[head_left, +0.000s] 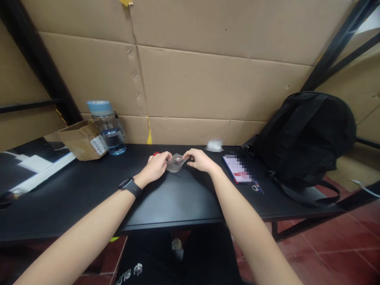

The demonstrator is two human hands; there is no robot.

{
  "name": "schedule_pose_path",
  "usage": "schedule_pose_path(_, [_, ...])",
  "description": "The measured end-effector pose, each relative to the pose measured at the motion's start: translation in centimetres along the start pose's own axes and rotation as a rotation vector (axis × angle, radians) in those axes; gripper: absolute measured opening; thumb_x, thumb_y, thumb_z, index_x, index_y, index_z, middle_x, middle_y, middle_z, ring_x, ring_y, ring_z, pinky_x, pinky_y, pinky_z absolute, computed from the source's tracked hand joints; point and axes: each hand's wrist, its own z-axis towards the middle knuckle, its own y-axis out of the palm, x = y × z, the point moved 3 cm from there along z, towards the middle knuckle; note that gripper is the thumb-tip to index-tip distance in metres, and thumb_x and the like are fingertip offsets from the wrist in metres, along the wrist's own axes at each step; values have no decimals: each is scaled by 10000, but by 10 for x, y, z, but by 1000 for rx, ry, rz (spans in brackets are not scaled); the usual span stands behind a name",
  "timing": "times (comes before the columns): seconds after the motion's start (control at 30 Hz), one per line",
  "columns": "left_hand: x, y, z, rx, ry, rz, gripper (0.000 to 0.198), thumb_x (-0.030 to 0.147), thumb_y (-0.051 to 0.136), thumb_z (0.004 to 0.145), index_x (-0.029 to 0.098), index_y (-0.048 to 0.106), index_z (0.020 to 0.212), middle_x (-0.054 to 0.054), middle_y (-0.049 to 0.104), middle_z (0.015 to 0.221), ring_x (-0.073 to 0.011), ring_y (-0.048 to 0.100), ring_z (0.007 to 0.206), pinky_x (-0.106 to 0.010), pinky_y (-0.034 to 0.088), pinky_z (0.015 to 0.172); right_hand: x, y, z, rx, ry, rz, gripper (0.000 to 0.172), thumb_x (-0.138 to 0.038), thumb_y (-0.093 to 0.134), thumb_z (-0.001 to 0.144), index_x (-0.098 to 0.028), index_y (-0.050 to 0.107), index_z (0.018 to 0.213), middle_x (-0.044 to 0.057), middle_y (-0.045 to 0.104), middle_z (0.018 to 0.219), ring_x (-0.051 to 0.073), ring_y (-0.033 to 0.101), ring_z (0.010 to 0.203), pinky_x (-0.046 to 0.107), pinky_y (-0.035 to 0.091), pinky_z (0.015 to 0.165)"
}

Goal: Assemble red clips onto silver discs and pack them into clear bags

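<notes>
A small clear plastic bag [175, 164] is stretched between my two hands, low over the black table. Something small and reddish shows inside it, too small to name. My left hand [158, 165], with a dark watch on the wrist, pinches the bag's left side. On the right side, the thumb and fingers of my right hand [199, 160] close on the bag's upper corner. Just behind my left fingers lies a small red thing [156, 153], mostly covered by that hand.
A phone [237, 169] and a key ring [255, 187] lie to the right, beside a black backpack [308, 138]. A clear plastic packet [214, 145] rests near the cardboard wall [190, 87]. At left stand a water bottle [111, 132], a cardboard box [81, 142] and a white power strip [44, 174].
</notes>
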Motion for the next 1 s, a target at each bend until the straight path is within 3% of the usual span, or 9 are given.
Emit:
schedule_pose_path(0.07, [-4, 4, -1, -20, -9, 44, 393, 118, 439, 869, 274, 566, 1207, -48, 698, 1223, -254, 609, 1154, -405, 403, 942, -2, 7, 1, -24, -8, 4, 354, -126, 831, 715, -226, 755, 1045, 10, 678, 967, 137, 613, 846, 242, 455, 786])
schedule_pose_path(0.17, [-4, 5, -4, -64, -40, 67, 405, 135, 432, 887, 296, 560, 1235, -47, 705, 1228, -275, 580, 1209, -446, 374, 969, -9, 14, 3, -8, -45, 33, 390, -188, 884, 678, -221, 756, 1045, 9, 688, 967, 132, 615, 831, 233, 454, 763])
schedule_pose_path(0.33, [1, 1, -8, -106, -26, 32, 424, 135, 390, 912, 315, 560, 1256, -35, 726, 1166, -267, 585, 1174, -441, 369, 963, -16, 13, 3, -22, -76, 46, 111, -145, 802, 765, -213, 771, 847, -3, 720, 902, 122, 628, 798, 219, 443, 750])
schedule_pose_path(0.4, [4, 0, -9, -108, 1, 37, 447, 115, 427, 882, 318, 564, 1256, -35, 714, 1196, -265, 581, 1179, -427, 376, 955, -15, 9, 2, -31, -51, 47, 87, -121, 763, 786, -206, 763, 806, -7, 734, 844, 127, 647, 788, 225, 444, 760])
schedule_pose_path(0.5, [7, -2, -8, -85, 17, 46, 337, 219, 495, 920, 313, 580, 1232, -46, 685, 1267, -283, 570, 1206, -426, 385, 955, -12, 2, 0, -10, -17, 74, 81, -113, 728, 791, -193, 741, 796, -7, 742, 790, 132, 668, 754, 229, 450, 734])
schedule_pose_path(0.63, [12, -4, -6, -75, -14, 30, 281, 308, 408, 1001, 306, 610, 1196, -41, 701, 1250, -278, 596, 1173, -441, 383, 965, -10, 1, -2, -39, 2, 156, 63, -134, 701, 800, -195, 706, 785, -1, 755, 806, 145, 700, 779, 237, 474, 737])
schedule_pose_path(0.8, [19, -10, -7, -75, 4, 52, 292, 237, 556, 866, 301, 657, 1133, -41, 704, 1227, -288, 588, 1186, -440, 373, 960, -7, 6, -1, -76, 23, 264, 11, -195, 695, 823, -199, 691, 832, 2, 759, 819, 151, 710, 791, 249, 485, 751])
schedule_pose_path(1.0, [20, -15, -9, -47, 48, 22, 187, 338, 620, 880, 299, 698, 1046, -30, 726, 1135, -275, 608, 1114, -408, 360, 914, -6, 7, 0, -88, 64, 385, 82, -265, 690, 846, -186, 675, 861, 14, 756, 823, 143, 690, 765, 244, 479, 726])
